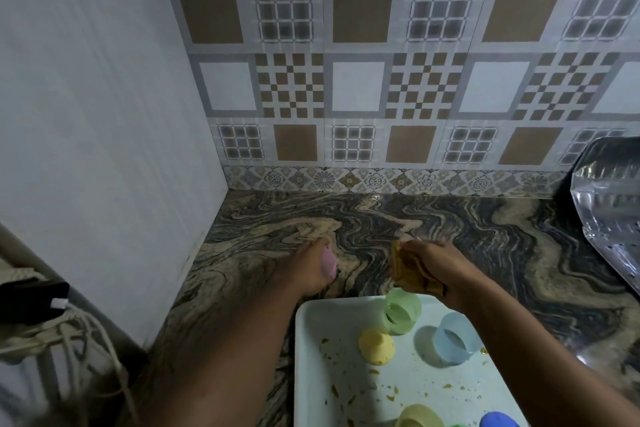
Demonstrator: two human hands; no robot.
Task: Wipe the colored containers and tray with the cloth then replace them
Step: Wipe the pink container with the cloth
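Observation:
My left hand (308, 269) grips a pink container (328, 263) just above the marbled counter, beyond the tray's far left corner. Bunched in my right hand (440, 267) is a mustard-yellow cloth (405, 272), held a little to the right of the pink container and above the tray's far edge. The white tray (311, 357) lies near me and is speckled with yellowish stains. On it stand a green container (401, 312), a light blue container (453, 340) and an upturned yellow container (375, 345). At the bottom edge, a pale yellow container (419, 418) and a dark blue one (498, 421) are partly cut off.
The marbled counter (381, 229) runs to a tiled back wall. A white panel (104, 149) closes the left side. Shiny foil-like sheet (609, 204) covers something at the right. A black plug and white cables (52, 315) hang low at the left.

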